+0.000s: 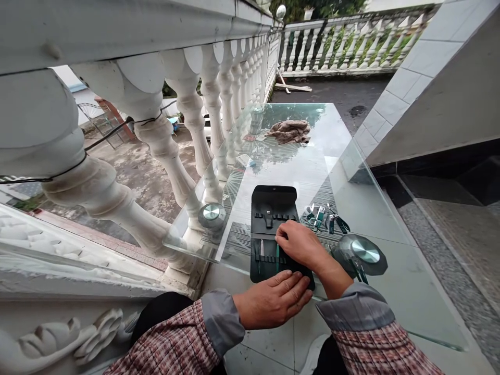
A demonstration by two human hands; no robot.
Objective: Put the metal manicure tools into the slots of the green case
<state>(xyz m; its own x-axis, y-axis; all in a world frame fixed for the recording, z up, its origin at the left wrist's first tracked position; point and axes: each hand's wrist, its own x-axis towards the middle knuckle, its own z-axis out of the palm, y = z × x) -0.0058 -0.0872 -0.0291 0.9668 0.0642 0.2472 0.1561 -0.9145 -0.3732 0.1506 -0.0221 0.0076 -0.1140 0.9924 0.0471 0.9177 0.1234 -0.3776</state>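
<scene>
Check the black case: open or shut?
Open: the case is unfolded on the glass table, its inner loops and slim tools showing. The left hand lies across its near edge.

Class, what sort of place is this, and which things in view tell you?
Probably an outdoor balcony or terrace: a white balustrade runs beside the glass table, a yard shows through it, and greenery shows beyond.
</scene>
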